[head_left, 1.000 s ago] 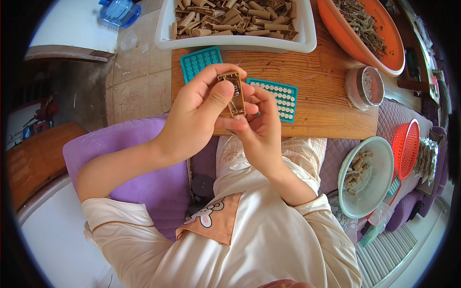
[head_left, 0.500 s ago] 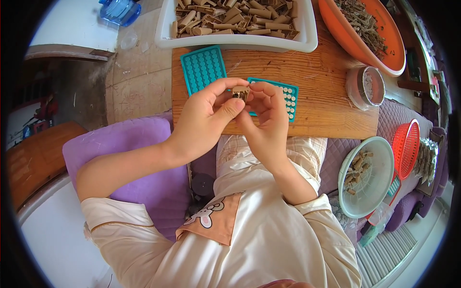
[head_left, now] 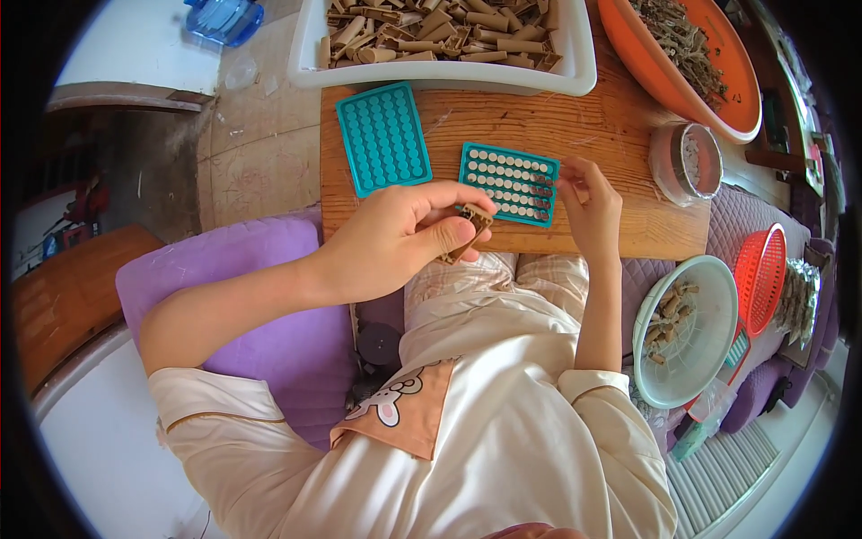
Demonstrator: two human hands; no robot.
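Observation:
My left hand (head_left: 384,241) is closed around a short brown cardboard tube piece (head_left: 476,217), held low in front of the table's near edge. Dark and light bits show at the tube's open side. My right hand (head_left: 594,205) is raised at the right end of a teal tray (head_left: 519,221), thumb and fingers drawn together in a pinch. Whatever sits between those fingertips is too small to make out. Rows of small white discs fill that tray, with darker pieces among them at its right side. A second teal tray (head_left: 384,139), with round hollows, lies to its left.
A white bin (head_left: 440,79) heaped with brown tube pieces stands at the back of the wooden table (head_left: 628,229). An orange basin (head_left: 732,112) with dried stalks and a plastic-lined round container (head_left: 669,166) are at right. A pale green basin (head_left: 709,368) sits beside me, near a red basket (head_left: 759,278).
My hands have parted. The left one has come lower with the tube piece, while the right has moved right to the tray's end. The tray of white discs is now uncovered.

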